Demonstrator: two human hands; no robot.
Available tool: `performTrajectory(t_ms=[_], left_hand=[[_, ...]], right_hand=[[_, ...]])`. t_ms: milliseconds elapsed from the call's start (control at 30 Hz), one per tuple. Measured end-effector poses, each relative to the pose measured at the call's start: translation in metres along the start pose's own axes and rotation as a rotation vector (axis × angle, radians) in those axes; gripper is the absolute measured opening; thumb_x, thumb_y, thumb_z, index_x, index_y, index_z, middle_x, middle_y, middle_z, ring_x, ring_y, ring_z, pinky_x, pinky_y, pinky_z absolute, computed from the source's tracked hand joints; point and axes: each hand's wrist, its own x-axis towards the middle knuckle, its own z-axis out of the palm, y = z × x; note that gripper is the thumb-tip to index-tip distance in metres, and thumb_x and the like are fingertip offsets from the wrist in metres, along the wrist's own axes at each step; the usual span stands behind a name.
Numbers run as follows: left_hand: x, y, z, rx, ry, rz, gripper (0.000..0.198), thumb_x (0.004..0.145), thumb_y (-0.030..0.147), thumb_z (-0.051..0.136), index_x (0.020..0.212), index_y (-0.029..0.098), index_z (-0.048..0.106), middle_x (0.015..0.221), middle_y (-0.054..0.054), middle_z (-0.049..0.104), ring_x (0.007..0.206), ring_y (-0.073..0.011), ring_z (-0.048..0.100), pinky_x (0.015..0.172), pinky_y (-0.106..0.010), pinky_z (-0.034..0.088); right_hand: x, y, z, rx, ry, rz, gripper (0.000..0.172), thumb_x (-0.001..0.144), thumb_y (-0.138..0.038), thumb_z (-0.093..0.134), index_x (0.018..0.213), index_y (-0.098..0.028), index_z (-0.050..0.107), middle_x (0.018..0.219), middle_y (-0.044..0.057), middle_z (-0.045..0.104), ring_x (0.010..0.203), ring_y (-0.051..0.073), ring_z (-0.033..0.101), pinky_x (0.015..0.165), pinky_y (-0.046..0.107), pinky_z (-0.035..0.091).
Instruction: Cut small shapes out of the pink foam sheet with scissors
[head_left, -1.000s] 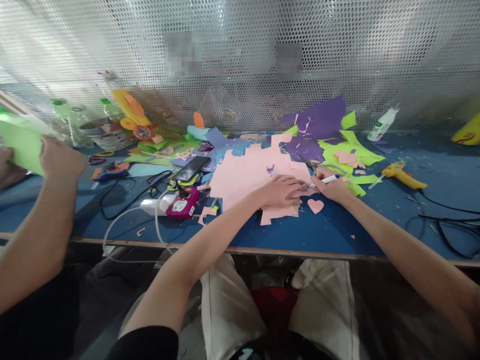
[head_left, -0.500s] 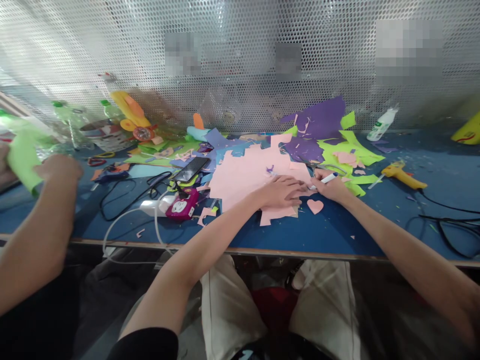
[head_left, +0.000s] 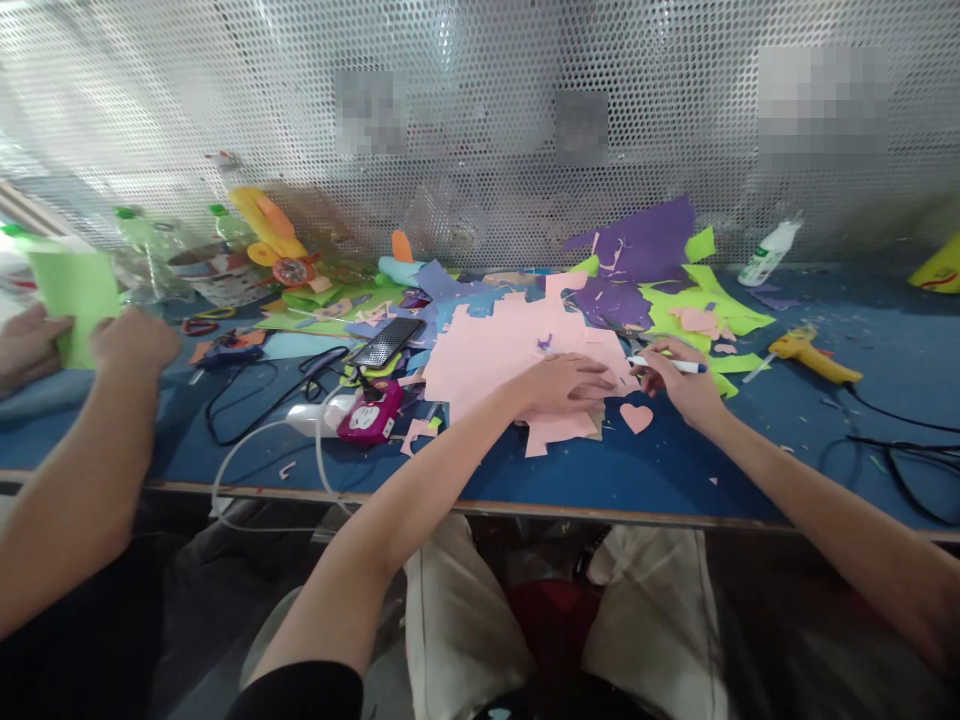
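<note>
Perforated metal screen (head_left: 480, 120) closes off the far edge of a blue table (head_left: 675, 470), which is strewn with cut paper. A sheet of pink paper (head_left: 495, 350) is spread near the middle of the table and is pressed down at its right side by the left hand (head_left: 562, 385), laid flat with the fingers spread. A white marker (head_left: 667, 365) is grasped in the right hand (head_left: 679, 385), just to the right of the sheet.

Half a second ago the marker was slanted down, with its tip set at the sheet's edge beside the left fingertips. It has since been lifted and turned to lie almost level, and the right hand has been drawn slightly away. It is judged that no line is being drawn at this instant. A cut pink heart (head_left: 636, 417) lies unmoved just below the right hand. At the left end, a green sheet (head_left: 75, 290) has been raised upright in a co-worker's hands (head_left: 135, 340).

Bare table is left between the heart and the near edge, and rightward as far as a yellow glue gun (head_left: 810, 352). Black cables (head_left: 900, 460) are looped toward the near right corner. Left of the sheet, room is taken up by a pink device (head_left: 367, 420) and a white cable (head_left: 262, 440). Behind it, purple paper (head_left: 645, 240) and green scraps (head_left: 697, 300) are piled toward the far edge.
</note>
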Motion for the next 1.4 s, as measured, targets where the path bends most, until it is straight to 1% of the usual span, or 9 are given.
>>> performTrajectory(t_ms=[133, 300, 400, 567, 667, 800, 1067, 1267, 1400], left_hand=[[-0.001, -0.003, 0.002, 0.014, 0.011, 0.008, 0.058, 0.1, 0.063, 0.038, 0.147, 0.033, 0.055, 0.164, -0.001, 0.041, 0.153, -0.0242, 0.033, 0.127, -0.043, 0.021], [-0.003, 0.003, -0.002, 0.003, 0.011, -0.025, 0.064, 0.1, 0.064, 0.039, 0.154, 0.031, 0.046, 0.165, -0.003, 0.039, 0.154, -0.024, 0.032, 0.127, -0.045, 0.022], [-0.003, 0.004, -0.002, -0.001, -0.001, -0.027, 0.066, 0.1, 0.065, 0.039, 0.155, 0.03, 0.045, 0.165, -0.003, 0.039, 0.154, -0.0249, 0.031, 0.127, -0.046, 0.022], [-0.002, 0.004, -0.002, 0.036, -0.048, 0.031, 0.074, 0.096, 0.07, 0.04, 0.159, 0.032, 0.037, 0.169, 0.0, 0.031, 0.157, -0.0265, 0.024, 0.129, -0.046, 0.013], [-0.002, 0.007, -0.005, 0.03, -0.076, 0.068, 0.079, 0.094, 0.074, 0.042, 0.159, 0.03, 0.037, 0.17, -0.001, 0.027, 0.158, -0.0286, 0.021, 0.13, -0.047, 0.01], [-0.004, 0.012, -0.008, -0.003, -0.069, 0.036, 0.079, 0.093, 0.074, 0.042, 0.158, 0.029, 0.038, 0.17, -0.002, 0.029, 0.157, -0.029, 0.022, 0.13, -0.047, 0.009], [-0.004, 0.01, -0.006, -0.045, -0.055, 0.004, 0.076, 0.092, 0.073, 0.046, 0.156, 0.032, 0.042, 0.169, -0.001, 0.031, 0.157, -0.0273, 0.023, 0.13, -0.049, 0.01], [-0.003, 0.008, -0.006, -0.052, -0.058, 0.037, 0.075, 0.091, 0.073, 0.047, 0.154, 0.031, 0.044, 0.169, -0.002, 0.031, 0.157, -0.0283, 0.021, 0.129, -0.047, 0.011], [-0.004, 0.009, -0.005, -0.068, -0.011, 0.024, 0.078, 0.091, 0.072, 0.048, 0.153, 0.026, 0.041, 0.162, -0.009, 0.041, 0.15, -0.0312, 0.034, 0.126, -0.049, 0.019]], right_hand=[[-0.015, 0.0, 0.001, -0.005, -0.026, 0.065, 0.016, 0.09, -0.033, 0.06, 0.074, -0.029, 0.06, 0.067, 0.002, 0.074, 0.047, 0.02, 0.065, 0.045, 0.033, 0.051], [-0.015, -0.008, 0.003, -0.194, -0.015, 0.011, 0.026, 0.089, -0.024, 0.059, 0.064, -0.029, 0.057, 0.06, 0.0, 0.071, 0.044, 0.019, 0.059, 0.047, 0.034, 0.046], [-0.012, -0.013, 0.004, -0.276, 0.004, 0.007, 0.028, 0.089, -0.022, 0.059, 0.061, -0.028, 0.054, 0.055, -0.001, 0.068, 0.043, 0.018, 0.058, 0.051, 0.034, 0.046], [-0.008, -0.014, 0.004, -0.335, -0.008, 0.014, 0.027, 0.086, -0.022, 0.058, 0.06, -0.028, 0.053, 0.049, -0.002, 0.065, 0.042, 0.017, 0.056, 0.051, 0.032, 0.044], [-0.007, -0.012, 0.004, -0.365, -0.011, 0.013, 0.025, 0.085, -0.022, 0.057, 0.061, -0.027, 0.053, 0.048, -0.003, 0.065, 0.043, 0.017, 0.057, 0.052, 0.03, 0.044], [-0.007, -0.009, 0.004, -0.406, -0.016, 0.01, 0.023, 0.084, -0.023, 0.057, 0.061, -0.027, 0.055, 0.048, -0.003, 0.066, 0.042, 0.016, 0.057, 0.053, 0.029, 0.043], [-0.007, -0.008, 0.004, -0.357, -0.031, -0.003, 0.024, 0.087, -0.024, 0.056, 0.063, -0.027, 0.056, 0.051, -0.003, 0.068, 0.039, 0.015, 0.058, 0.05, 0.028, 0.045], [-0.007, -0.008, 0.005, -0.369, -0.073, -0.009, 0.023, 0.087, -0.025, 0.057, 0.064, -0.027, 0.058, 0.049, -0.003, 0.067, 0.041, 0.016, 0.059, 0.051, 0.028, 0.046], [-0.007, -0.009, 0.004, -0.327, -0.05, -0.011, 0.025, 0.087, -0.023, 0.056, 0.062, -0.027, 0.055, 0.05, -0.003, 0.067, 0.039, 0.015, 0.057, 0.049, 0.028, 0.044]])
